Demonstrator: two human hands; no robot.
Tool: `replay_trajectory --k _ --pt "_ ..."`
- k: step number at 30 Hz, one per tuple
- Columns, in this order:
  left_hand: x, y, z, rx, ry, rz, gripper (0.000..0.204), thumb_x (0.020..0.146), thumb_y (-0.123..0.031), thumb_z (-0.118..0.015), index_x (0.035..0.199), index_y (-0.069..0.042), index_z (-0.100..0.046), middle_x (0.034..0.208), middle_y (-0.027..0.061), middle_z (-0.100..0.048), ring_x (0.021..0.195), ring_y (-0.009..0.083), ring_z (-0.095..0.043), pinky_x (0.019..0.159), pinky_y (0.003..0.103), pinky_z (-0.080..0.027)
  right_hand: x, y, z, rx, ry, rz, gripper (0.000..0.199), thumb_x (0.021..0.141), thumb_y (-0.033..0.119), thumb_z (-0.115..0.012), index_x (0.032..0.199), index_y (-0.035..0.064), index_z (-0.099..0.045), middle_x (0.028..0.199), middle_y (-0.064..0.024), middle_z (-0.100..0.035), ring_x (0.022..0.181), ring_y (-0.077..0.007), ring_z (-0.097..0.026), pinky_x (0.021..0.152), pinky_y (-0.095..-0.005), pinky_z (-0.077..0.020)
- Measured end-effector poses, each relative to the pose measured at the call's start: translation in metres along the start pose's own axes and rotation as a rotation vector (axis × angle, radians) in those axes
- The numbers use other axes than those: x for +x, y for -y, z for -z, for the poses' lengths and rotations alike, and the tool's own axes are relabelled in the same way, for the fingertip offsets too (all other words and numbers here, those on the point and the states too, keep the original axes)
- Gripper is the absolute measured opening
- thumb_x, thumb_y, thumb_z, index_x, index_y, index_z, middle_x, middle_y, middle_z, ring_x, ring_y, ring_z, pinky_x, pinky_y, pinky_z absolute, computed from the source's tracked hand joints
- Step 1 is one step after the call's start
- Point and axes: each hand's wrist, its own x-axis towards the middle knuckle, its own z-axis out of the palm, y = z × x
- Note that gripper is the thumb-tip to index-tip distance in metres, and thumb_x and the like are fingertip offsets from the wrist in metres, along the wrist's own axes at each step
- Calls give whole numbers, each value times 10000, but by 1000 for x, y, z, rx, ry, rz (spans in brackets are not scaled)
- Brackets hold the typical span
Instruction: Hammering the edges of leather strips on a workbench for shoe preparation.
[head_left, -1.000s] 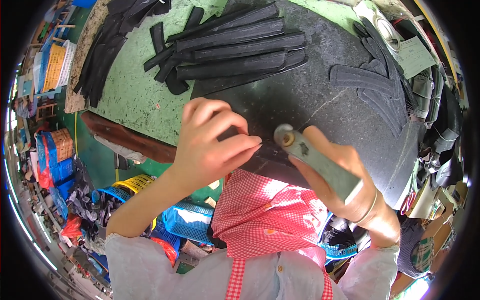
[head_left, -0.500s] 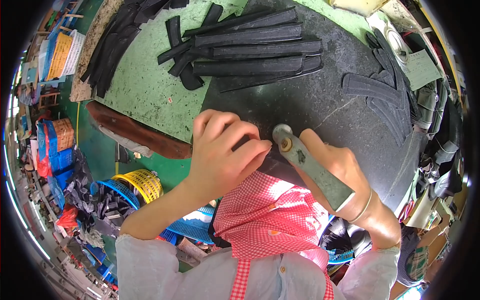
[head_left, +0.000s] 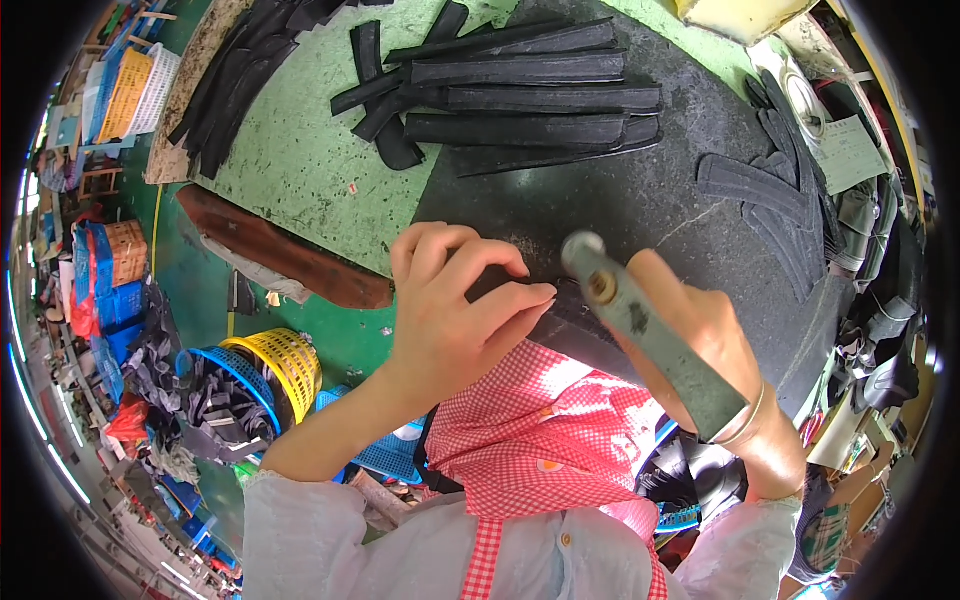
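My right hand (head_left: 700, 335) is closed round a hammer (head_left: 665, 350). The hammer's round face (head_left: 580, 250) hangs over the dark slab (head_left: 690, 215), just right of my left fingertips; its handle is hidden behind the head and my hand. My left hand (head_left: 450, 295) is curled at the slab's near edge, thumb and fingers bent in on a black strip (head_left: 572, 308). Most of that strip is hidden or merges with the dark slab. Beyond my hands lies a pile of black strips (head_left: 535, 100), partly on the slab and partly on the green tabletop (head_left: 300, 140).
More strips lie at right (head_left: 755, 180) and in a heap at far left (head_left: 240, 85). A brown curved edge piece (head_left: 290, 250) borders the table. Below left stand a yellow basket (head_left: 285, 360) and a blue basket of dark scraps (head_left: 235, 365). A red checked apron (head_left: 540, 430) covers my lap.
The hammer and my right hand have shifted a little to the right, with the head lying slightly farther from my left fingertips. My left hand keeps its curled pose. The view has shifted slightly.
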Motion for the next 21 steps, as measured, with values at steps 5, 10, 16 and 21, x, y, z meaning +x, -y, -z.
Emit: replay_trajectory --k 5,10,16,21 --pt "-3 -1 1 21 7 0 271 663 -139 -888 878 -209 -739 1068 -70 -674 1017 252 -566 976 473 -375 6 2 2 13 2 51 210 973 130 -644 1115 37 -519 770 -212 -662 752 -431 -708 638 -533 -555" --pt "2 -6 7 71 -25 117 301 654 -154 -895 922 -220 -776 1052 -58 -655 1071 264 -547 986 475 -377 1 7 -3 -87 103 30 222 979 147 -647 1134 31 -537 739 -215 -664 731 -427 -712 605 -504 -557" --pt "-9 -3 1 17 -38 56 287 654 -150 -894 903 -231 -776 1045 -52 -652 1075 263 -551 996 480 -379 8 -1 3 6 37 75 269 951 152 -675 1130 29 -517 747 -217 -670 743 -441 -710 622 -537 -551" --pt "-8 -6 1 97 -34 38 284 652 -136 -885 893 -231 -767 1040 -50 -654 1061 263 -555 1050 518 -377 6 5 4 -59 183 77 225 992 161 -629 1137 30 -519 735 -210 -669 743 -438 -709 624 -541 -542"
